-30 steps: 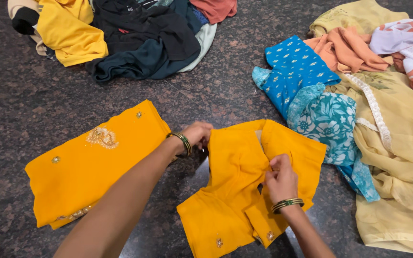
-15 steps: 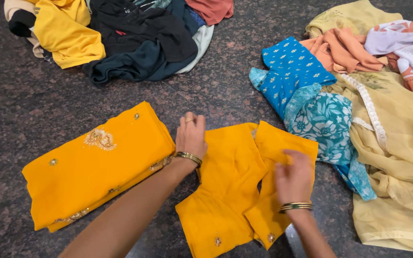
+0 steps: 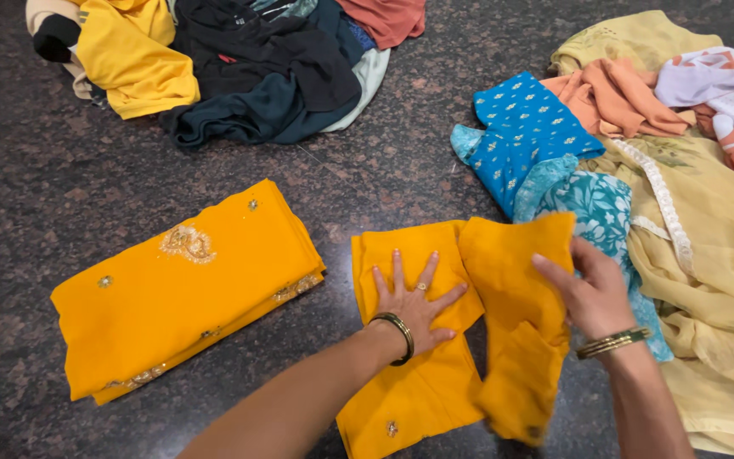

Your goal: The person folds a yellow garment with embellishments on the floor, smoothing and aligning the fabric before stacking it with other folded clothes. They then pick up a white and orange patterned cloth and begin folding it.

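A small yellow garment lies on the dark stone floor in front of me. My left hand presses flat on its left half, fingers spread. My right hand grips the garment's right half and holds that flap lifted and folded over toward the middle. To the left lies a folded yellow cloth with gold embroidery, flat on the floor and apart from both hands.
A pile of dark, yellow and red clothes lies at the back left. On the right is a heap with a blue patterned piece, a teal floral piece, pale yellow fabric and orange cloth.
My left hand moved from the garment's upper left edge onto its middle and flattened out. My right hand lifted the right flap and swung it inward.
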